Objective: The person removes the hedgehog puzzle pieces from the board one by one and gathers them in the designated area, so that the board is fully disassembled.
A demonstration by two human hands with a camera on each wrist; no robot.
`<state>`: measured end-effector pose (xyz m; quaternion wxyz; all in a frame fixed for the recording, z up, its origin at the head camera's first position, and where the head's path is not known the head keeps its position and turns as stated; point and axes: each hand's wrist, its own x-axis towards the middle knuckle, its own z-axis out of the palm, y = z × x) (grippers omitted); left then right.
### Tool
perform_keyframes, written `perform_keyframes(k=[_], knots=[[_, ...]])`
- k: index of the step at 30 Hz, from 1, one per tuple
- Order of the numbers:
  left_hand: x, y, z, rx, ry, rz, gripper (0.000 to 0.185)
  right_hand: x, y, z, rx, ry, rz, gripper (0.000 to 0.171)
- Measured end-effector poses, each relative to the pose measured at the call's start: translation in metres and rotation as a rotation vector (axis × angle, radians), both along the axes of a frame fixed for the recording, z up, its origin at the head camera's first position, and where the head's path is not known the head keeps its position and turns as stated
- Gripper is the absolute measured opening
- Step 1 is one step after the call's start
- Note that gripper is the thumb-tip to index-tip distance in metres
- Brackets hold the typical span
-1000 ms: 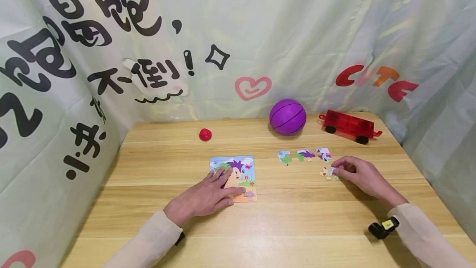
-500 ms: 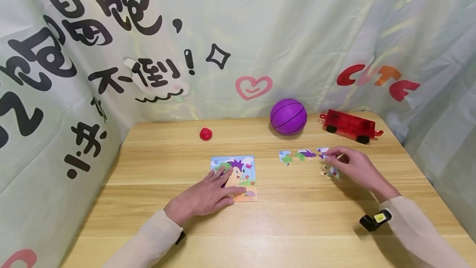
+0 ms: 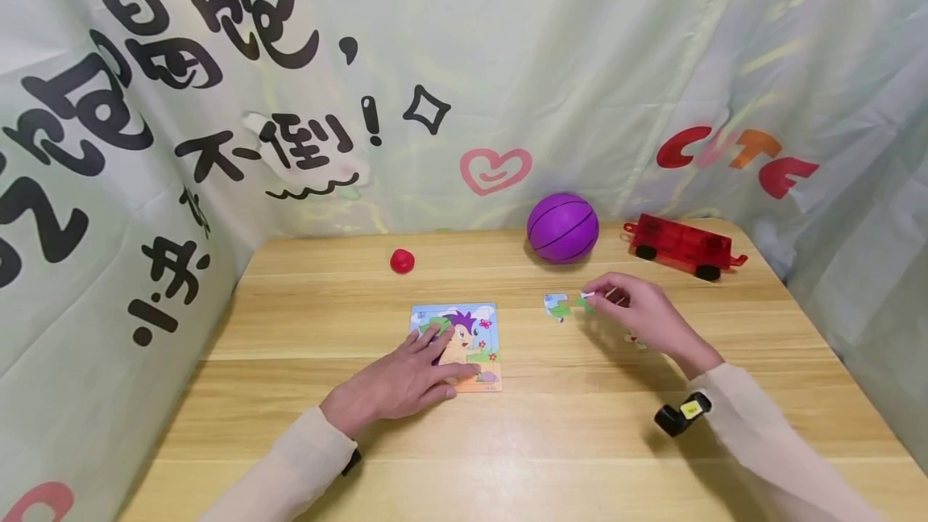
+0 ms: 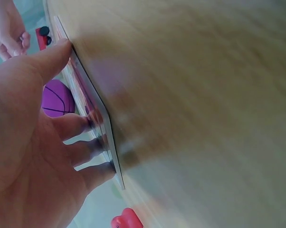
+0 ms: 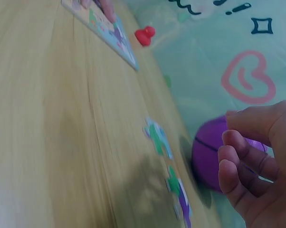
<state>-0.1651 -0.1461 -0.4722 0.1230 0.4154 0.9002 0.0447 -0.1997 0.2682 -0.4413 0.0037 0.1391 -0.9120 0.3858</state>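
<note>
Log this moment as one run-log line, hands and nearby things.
left hand: resting on puzzle | right hand: over loose pieces, no piece seen in grip | toward back: ball, wagon, red toy

A light wood-grain tabletop (image 3: pixel 507 457) carries a square hedgehog jigsaw board (image 3: pixel 489 337), lying flat near its middle. Behind the board sits a small red toy (image 3: pixel 402 261); farther right, near the back edge, rest a purple toy basketball (image 3: pixel 563 228) and a red toy wagon (image 3: pixel 683 243), set apart. Nearer than the ball lie loose jigsaw pieces (image 3: pixel 556 304), some partly hidden from the head view
</note>
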Motion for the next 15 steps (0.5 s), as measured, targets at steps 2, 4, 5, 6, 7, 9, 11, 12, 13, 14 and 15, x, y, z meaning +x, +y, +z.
perform_keyframes(k=[2,4,5,6,7,9,11,12,13,14,15], knots=[[0.0,0.0,0.0,-0.002,0.004,-0.002,0.047,-0.003,-0.008,0.0,-0.016,0.01,0.013,0.021],[0.0,0.0,0.0,-0.003,0.006,-0.002,0.047,-0.006,-0.016,-0.001,-0.026,0.017,0.029,0.021],[0.0,0.0,0.0,-0.003,0.007,-0.003,0.047,-0.007,-0.02,-0.002,-0.032,0.021,0.039,0.021],[0.0,0.001,0.0,-0.002,0.005,-0.004,0.047,-0.008,-0.023,-0.003,-0.038,0.022,0.047,0.021],[0.0,0.001,0.0,-0.002,0.006,-0.007,0.047,-0.009,-0.027,-0.004,-0.045,0.018,0.052,0.021],[0.0,0.001,0.0,-0.003,0.009,-0.013,0.047,-0.011,-0.035,-0.006,-0.058,0.001,0.062,0.021],[0.0,0.001,-0.001,-0.008,0.011,-0.014,0.047,-0.013,-0.043,-0.008,-0.071,-0.019,0.067,0.022],[0.0,0.001,-0.001,-0.011,0.008,-0.011,0.047,-0.015,-0.047,-0.009,-0.074,-0.025,0.07,0.022],[0.0,0.002,-0.001,-0.015,0.008,-0.01,0.048,-0.016,-0.052,-0.009,-0.078,-0.032,0.073,0.022],[-0.001,0.002,-0.001,-0.016,0.007,-0.008,0.048,-0.017,-0.056,-0.01,-0.08,-0.034,0.077,0.022],[-0.001,0.002,-0.001,-0.017,0.004,-0.006,0.048,-0.018,-0.061,-0.011,-0.081,-0.035,0.084,0.022]])
